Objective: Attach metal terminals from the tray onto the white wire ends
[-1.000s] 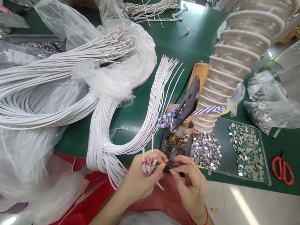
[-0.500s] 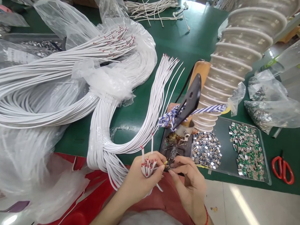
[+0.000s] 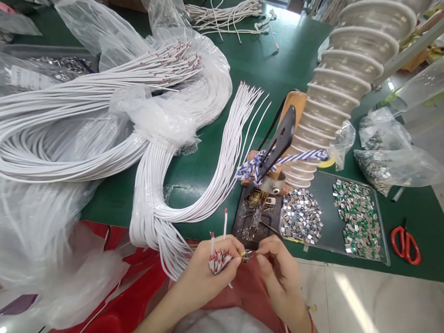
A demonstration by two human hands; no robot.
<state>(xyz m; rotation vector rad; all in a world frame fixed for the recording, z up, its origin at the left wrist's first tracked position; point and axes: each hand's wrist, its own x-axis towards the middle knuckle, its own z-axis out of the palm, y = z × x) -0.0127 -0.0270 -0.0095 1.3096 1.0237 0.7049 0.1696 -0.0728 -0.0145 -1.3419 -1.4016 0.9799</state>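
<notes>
My left hand (image 3: 214, 264) is wrapped round a bundle of white cables (image 3: 220, 260) with red tips. Between its thumb and forefinger is a small yellow and metal piece (image 3: 246, 256). Just to the right, my right hand (image 3: 278, 272) has its thumb and forefinger close together beside that piece; what they pinch is too small to make out. Above both hands a dark tray (image 3: 256, 219) holds small metal bits under a clamp with a black lever (image 3: 282, 139) tied with blue and white cord.
Long white cable bundles (image 3: 60, 159) with plastic wrap cover the left of the green table (image 3: 300, 57). A ribbed hose (image 3: 343, 78) comes down at the right. Beyond it are a tray (image 3: 328, 215) of small metal connectors, red scissors (image 3: 406, 244) and bags of parts (image 3: 378, 166).
My right hand has moved slightly down and away from my left hand, and the small piece at my left fingertips shows more. The view has shifted a little.
</notes>
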